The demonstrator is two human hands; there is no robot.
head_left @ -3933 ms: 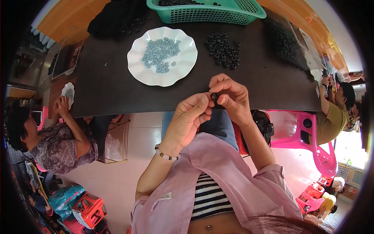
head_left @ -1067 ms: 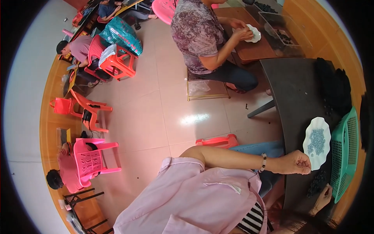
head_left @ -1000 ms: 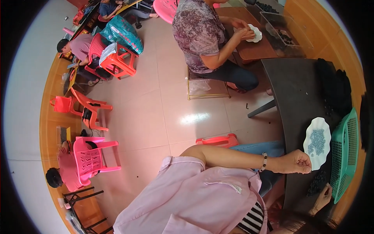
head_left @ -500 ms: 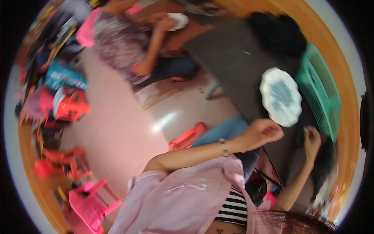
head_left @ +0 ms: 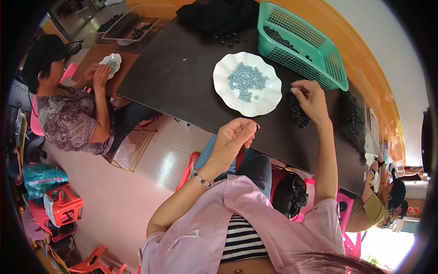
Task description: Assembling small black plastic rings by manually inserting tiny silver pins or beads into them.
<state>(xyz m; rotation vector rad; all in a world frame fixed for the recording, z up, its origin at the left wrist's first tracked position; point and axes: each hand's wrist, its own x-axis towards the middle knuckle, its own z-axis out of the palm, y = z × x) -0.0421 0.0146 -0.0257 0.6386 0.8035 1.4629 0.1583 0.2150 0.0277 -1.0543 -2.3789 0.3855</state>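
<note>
My left hand (head_left: 236, 133) hovers at the near edge of the dark table (head_left: 182, 77), fingers curled with the tips pinched together; whether a small part sits between them cannot be seen. My right hand (head_left: 310, 98) reaches onto the table and its fingertips touch a pile of small black parts (head_left: 299, 113). Between the hands stands a white scalloped plate (head_left: 248, 82) holding several small grey parts (head_left: 246, 81).
A green plastic basket (head_left: 301, 43) with black parts stands behind the plate. A black cloth (head_left: 214, 16) lies at the far end. A person (head_left: 68, 105) sits at the left working on a white piece. Another person (head_left: 378, 205) sits at right. Red stools (head_left: 64, 205) stand on the floor.
The view has swung back from the floor toward the table. My right hand has stretched out to the black parts, and my left hand stays raised at the table edge.
</note>
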